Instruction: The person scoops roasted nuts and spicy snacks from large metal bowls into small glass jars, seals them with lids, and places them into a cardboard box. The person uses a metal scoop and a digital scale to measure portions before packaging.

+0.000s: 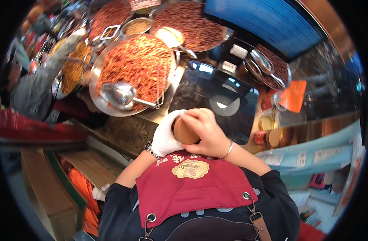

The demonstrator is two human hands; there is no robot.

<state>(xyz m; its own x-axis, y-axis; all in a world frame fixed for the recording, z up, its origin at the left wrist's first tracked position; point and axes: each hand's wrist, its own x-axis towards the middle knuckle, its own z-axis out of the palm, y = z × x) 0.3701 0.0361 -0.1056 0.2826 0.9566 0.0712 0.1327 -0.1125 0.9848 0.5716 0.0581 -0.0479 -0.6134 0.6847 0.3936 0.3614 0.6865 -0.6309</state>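
Observation:
A jar with a tan-gold lid (184, 132) is held in front of my chest, its lid facing up. Around its left side wraps my left hand (163, 137), in a white glove. My bare right hand (208, 131) grips the lid from the right, fingers over its top. The jar's body is mostly hidden. Just beyond lies a glossy black scale-like plate (190, 96). Left of that, a large metal bowl (96, 104) holds reddish shredded food (135, 57), with a metal scoop (119, 95) and tongs (162, 81) resting on it.
A large screen (265, 22) overhangs the back right. Another jar (265, 138) and a clear plastic cup (280, 101) stand right, by an orange sheet (295, 95). A person's grey sleeve (42, 78) reaches in at left. Below is an open cardboard box (48, 192).

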